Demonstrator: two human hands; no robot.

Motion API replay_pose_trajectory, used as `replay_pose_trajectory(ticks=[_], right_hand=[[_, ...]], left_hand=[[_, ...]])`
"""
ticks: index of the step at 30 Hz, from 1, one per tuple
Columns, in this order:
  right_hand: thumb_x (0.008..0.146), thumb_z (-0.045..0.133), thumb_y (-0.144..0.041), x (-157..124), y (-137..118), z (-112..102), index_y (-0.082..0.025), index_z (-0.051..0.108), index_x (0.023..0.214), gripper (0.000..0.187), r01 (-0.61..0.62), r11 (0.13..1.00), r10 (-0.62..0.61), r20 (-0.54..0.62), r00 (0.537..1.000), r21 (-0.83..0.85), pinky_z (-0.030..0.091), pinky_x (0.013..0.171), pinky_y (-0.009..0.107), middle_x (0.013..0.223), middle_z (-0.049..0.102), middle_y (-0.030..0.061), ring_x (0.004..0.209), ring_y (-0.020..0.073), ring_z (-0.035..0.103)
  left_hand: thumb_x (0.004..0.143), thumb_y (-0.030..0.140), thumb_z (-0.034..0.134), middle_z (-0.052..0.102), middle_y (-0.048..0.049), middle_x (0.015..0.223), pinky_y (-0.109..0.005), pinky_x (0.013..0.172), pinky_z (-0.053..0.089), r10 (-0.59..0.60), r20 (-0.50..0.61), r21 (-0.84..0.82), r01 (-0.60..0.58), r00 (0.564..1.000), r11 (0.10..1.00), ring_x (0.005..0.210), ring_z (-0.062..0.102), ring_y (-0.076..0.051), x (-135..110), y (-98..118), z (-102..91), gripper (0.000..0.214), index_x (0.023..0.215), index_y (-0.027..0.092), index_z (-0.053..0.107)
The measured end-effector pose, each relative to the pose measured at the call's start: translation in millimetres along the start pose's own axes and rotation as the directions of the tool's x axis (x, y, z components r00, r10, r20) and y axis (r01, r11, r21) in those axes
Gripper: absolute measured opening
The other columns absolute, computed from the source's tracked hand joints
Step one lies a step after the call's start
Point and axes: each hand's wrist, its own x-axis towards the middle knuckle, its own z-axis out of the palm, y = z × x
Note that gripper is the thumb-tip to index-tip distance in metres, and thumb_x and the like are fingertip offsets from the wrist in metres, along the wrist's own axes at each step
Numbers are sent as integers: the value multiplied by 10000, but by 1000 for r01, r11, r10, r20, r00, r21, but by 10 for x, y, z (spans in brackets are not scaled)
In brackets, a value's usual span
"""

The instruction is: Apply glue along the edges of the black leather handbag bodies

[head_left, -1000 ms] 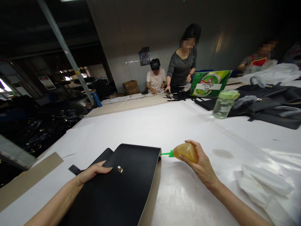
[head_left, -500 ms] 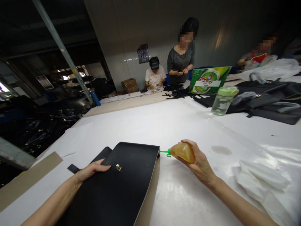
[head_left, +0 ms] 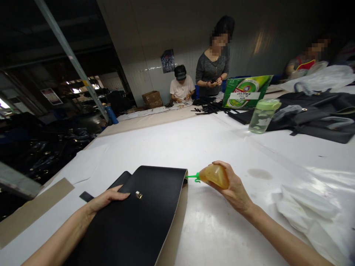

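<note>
Above white sheeting (head_left: 155,144), the right hand (head_left: 237,188) holds an amber-filled bottle (head_left: 217,176).

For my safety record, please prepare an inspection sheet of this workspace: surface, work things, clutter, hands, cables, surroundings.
Surface: white tabletop, greyish stain at right.
Work things: black piece with metal clasp; amber squeeze bottle, its green nozzle at the piece's right edge.
Clutter: crumpled white material, green-lidded bottle, black bags, green box, black strips.
Hands: left hand holds the black piece, thumb on top; right hand grips the squeeze bottle.
Cables: nothing seen.
Surroundings: three people beyond; slanting metal post at left.
</note>
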Motion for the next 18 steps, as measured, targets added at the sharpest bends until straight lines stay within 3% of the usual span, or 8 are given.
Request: replay_pose_trajectory(ticks=[4,10,15,18], right_hand=[[798,676,-442,54,-14,1,-305,421,1203,498,7,1000,-7,-67,998,2,452,871,376,1181,511,48,1013,255,543],[801,664,-463,-7,-16,8,-296,430,1183,477,-44,999,43,29,999,7,461,823,359,1157,524,41,938,240,561],[798,658,-481,-24,-41,-23,-297,443,1177,473,-69,998,69,-67,995,-2,415,896,373,1194,503,34,1032,258,524],[796,653,-499,-43,-40,-20,-293,447,1174,478,-102,994,103,-59,993,28,418,885,373,1182,505,35,1013,255,524]], left_hand=[[681,167,714,732,-132,958,-444,841,511,18,1,-2,-18,1000,1000,892,680,-330,8,-5,-23,685,1299,86,432],[669,200,734,720,-156,1008,-426,825,521,12,-2,19,-12,1000,1000,914,673,-345,9,-9,-55,728,1318,92,424],[713,162,694,715,-165,1024,-420,832,518,5,13,17,-6,1000,1000,887,684,-310,-8,12,-52,761,1373,89,322],[710,168,701,716,-162,1018,-429,842,515,6,7,18,-7,1000,1000,898,682,-313,-17,10,-54,742,1356,97,343]])
